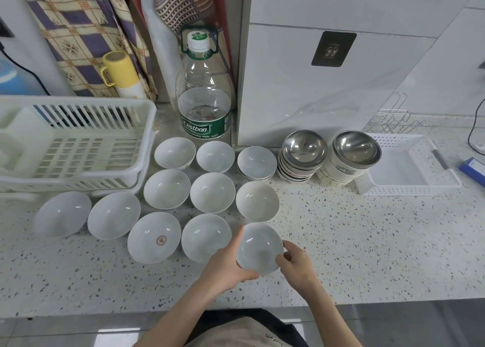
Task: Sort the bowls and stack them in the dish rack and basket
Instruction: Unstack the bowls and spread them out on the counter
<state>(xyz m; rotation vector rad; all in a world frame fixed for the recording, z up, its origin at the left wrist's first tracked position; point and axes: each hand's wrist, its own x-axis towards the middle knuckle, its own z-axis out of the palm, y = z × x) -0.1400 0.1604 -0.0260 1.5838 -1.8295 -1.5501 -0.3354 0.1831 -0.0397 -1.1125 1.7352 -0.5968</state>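
Note:
Both my hands hold one white bowl [258, 247] near the counter's front edge: my left hand [225, 265] grips its left rim, my right hand [295, 264] its right rim. Several more white bowls lie spread out on the counter, among them one with a red mark inside [154, 238] and a cream one [257, 201]. Two stacks topped by steel bowls [304, 147] [355, 148] stand at the back right. The white dish rack [78, 142] sits at the left. At the far right is the white basket [409, 186].
A large water bottle [203, 97] stands behind the bowls, against a white pillar [315, 89]. A yellow-lidded flask [123, 74] is behind the rack. A wire rack [393, 122] and a blue box [472, 169] lie at the far right. Speckled counter [367, 255] extends right of my hands.

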